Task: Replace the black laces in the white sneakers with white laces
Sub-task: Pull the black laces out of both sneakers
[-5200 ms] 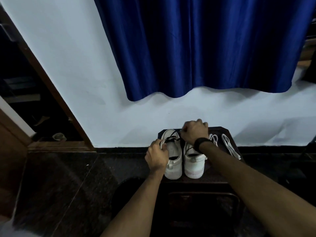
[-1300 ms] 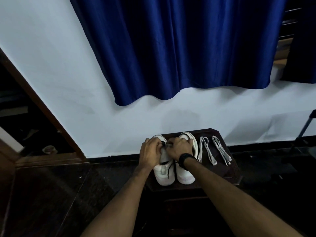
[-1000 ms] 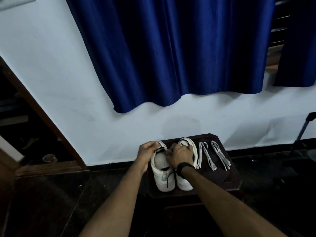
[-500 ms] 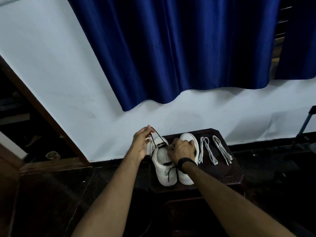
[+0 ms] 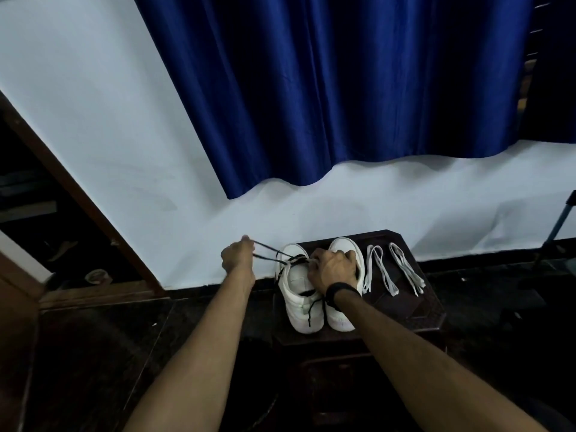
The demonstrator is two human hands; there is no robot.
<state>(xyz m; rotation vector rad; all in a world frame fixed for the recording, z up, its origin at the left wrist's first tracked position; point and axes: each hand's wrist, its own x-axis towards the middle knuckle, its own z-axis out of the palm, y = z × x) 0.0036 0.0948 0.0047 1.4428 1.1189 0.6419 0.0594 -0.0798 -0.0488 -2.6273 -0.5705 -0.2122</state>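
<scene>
Two white sneakers stand side by side on a dark stool (image 5: pixel 405 316), toes toward the wall. My left hand (image 5: pixel 236 257) pinches a loop of the black lace (image 5: pixel 268 256), stretched out to the left of the left sneaker (image 5: pixel 297 302). A loose end of that lace hangs over the heel. My right hand (image 5: pixel 332 269) grips the top of the left sneaker at its eyelets and covers part of the right sneaker (image 5: pixel 344 249). Two white laces (image 5: pixel 378 269) lie folded on the stool to the right of the shoes.
A white wall stands right behind the stool, with a blue curtain (image 5: pixel 327 88) hanging above. A wooden door frame (image 5: pixel 78 194) runs down the left. The floor (image 5: pixel 87 353) is dark. A thin dark pole (image 5: pixel 558 226) leans at the far right.
My left hand has drawn the black lace further out to the left of the sneaker, and the loop is longer. My right hand stays on the sneaker's top.
</scene>
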